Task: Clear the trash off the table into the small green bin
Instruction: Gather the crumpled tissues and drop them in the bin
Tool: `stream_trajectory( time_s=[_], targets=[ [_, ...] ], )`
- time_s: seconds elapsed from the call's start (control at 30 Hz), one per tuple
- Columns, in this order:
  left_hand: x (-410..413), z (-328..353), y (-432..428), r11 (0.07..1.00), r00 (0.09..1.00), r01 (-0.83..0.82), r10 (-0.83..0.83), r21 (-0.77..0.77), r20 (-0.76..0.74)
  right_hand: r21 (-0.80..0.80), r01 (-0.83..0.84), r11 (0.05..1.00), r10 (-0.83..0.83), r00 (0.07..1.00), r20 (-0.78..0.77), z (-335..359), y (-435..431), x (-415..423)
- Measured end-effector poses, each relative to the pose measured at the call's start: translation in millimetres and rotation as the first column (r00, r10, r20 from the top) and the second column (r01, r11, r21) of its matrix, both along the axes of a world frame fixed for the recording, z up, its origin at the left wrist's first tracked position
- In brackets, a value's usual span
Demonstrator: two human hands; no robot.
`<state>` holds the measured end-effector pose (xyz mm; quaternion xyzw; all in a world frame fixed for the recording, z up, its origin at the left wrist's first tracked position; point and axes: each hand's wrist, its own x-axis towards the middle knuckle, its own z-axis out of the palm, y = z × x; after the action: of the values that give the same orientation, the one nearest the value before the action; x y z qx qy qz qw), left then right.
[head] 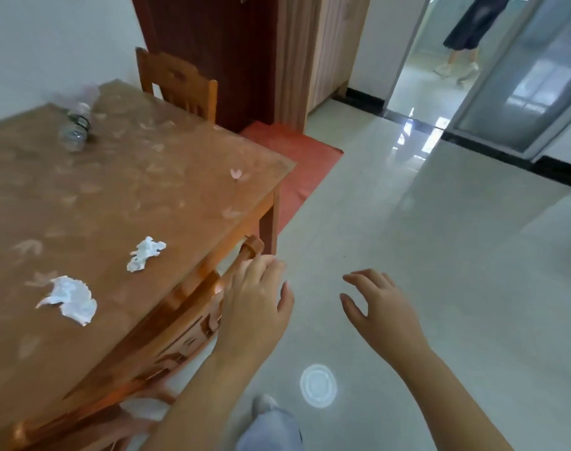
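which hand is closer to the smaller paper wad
Left. The left hand sits just right of the wad, over the chair; the right hand hangs farther right over the floor.

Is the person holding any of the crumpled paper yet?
No: both the left hand and the right hand are open and empty, while two crumpled papers lie on the table.

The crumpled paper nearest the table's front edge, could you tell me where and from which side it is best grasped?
Pinch the raised middle of the crumpled paper from straight above: it lies flat and loose on the table with thin ragged edges. The left hand, empty over the chair back, is the closer one.
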<state>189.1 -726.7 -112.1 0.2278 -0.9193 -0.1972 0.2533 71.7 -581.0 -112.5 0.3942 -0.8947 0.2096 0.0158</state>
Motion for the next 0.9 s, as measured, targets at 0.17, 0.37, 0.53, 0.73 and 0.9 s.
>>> stream_trajectory(
  time_s=[0.17,0.37,0.53,0.73,0.9],
  targets=[
    [-15,1,-73,0.976,0.976,-0.216,0.217,0.025,-0.021,-0.003,-0.135,0.991,0.135,0.991,-0.025,4,-92,-40],
    [20,-18,-129,0.865,0.866,-0.5,0.499,0.032,0.04,-0.016,-0.35,0.936,0.351,0.935,0.051,-13,-186,-51],
    [42,-29,-162,0.734,0.734,-0.678,0.675,0.036,0.075,0.01,-0.54,0.842,0.538,0.84,0.067,-23,-264,-57],
    [64,-45,-195,0.543,0.544,-0.839,0.837,0.03,0.057,0.055,-0.729,0.683,0.722,0.684,0.104,-37,-341,-53],
    [93,-66,-206,0.41,0.405,-0.912,0.906,-0.014,0.122,0.103,-0.829,0.55,0.811,0.559,0.171,-63,-382,-33]
  ],
)
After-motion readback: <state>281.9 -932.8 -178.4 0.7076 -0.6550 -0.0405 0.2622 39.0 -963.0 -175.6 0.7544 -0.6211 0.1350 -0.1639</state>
